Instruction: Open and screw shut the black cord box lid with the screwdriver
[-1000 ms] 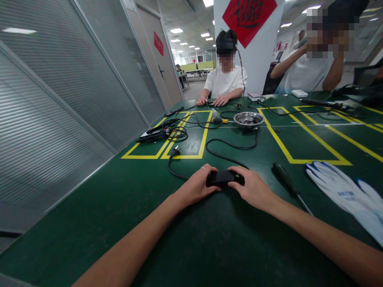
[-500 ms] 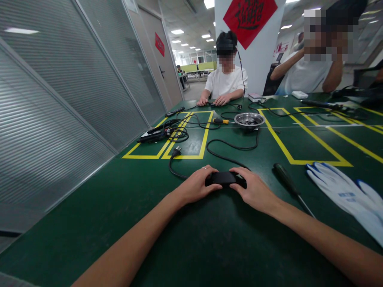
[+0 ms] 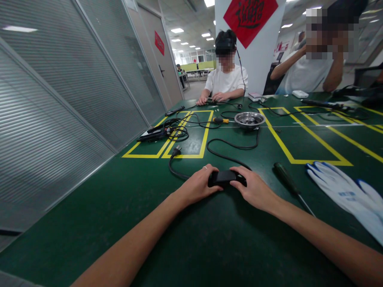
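With fingers of the left hand [image 3: 200, 182] and right hand [image 3: 255, 188] clamped on the black casing [image 3: 224, 176], a snag in the cable [image 3: 245, 148] beyond could tug it askew.

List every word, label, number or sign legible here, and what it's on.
Nothing reads surely.
Red diamond on pillar: black brush characters, too stylised.
Red sign on door: too small.
Blue print on glove: blurred.
Far red patch: too small.
Pink wall print: blurred.
Black device: none visible.
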A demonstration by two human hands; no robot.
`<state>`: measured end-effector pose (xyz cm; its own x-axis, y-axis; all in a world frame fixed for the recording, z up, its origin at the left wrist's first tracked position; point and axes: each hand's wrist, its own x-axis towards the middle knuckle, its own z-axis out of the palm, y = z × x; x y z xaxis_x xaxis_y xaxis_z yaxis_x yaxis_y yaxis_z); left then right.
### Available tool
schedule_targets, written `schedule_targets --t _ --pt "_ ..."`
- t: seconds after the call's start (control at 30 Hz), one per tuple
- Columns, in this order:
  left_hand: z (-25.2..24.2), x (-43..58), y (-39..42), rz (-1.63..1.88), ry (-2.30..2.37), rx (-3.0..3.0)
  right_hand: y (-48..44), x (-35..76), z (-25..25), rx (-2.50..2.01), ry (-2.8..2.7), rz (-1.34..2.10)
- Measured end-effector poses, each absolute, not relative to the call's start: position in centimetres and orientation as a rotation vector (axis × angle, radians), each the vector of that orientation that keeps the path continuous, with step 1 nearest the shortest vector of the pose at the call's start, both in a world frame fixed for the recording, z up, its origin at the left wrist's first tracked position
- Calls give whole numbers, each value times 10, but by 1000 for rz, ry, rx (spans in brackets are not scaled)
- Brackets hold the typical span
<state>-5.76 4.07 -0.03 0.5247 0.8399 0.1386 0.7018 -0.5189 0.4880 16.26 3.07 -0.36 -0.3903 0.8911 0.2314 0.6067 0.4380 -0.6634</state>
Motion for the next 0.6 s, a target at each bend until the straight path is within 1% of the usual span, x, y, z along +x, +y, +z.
schedule_targets --t 0.23,0.4,0.5,0.53,0.57,0.6 --pt "2 -58 41 494 1188 2449 31 164 -3 -1228 -2239 561" --pt "5 -59 39 487 1177 2445 37 184 12 -1355 -2284 399" --pt "5 -59 38 467 1193 2455 37 221 23 -1613 -2211 166" --pt "5 -59 38 465 1195 2469 37 236 23 -1822 -2231 7" --pt "5 -59 38 464 1193 2486 36 250 21 -2013 -2240 -65" --pt "4 -59 38 461 1186 2502 36 262 17 -2083 -2238 -40"
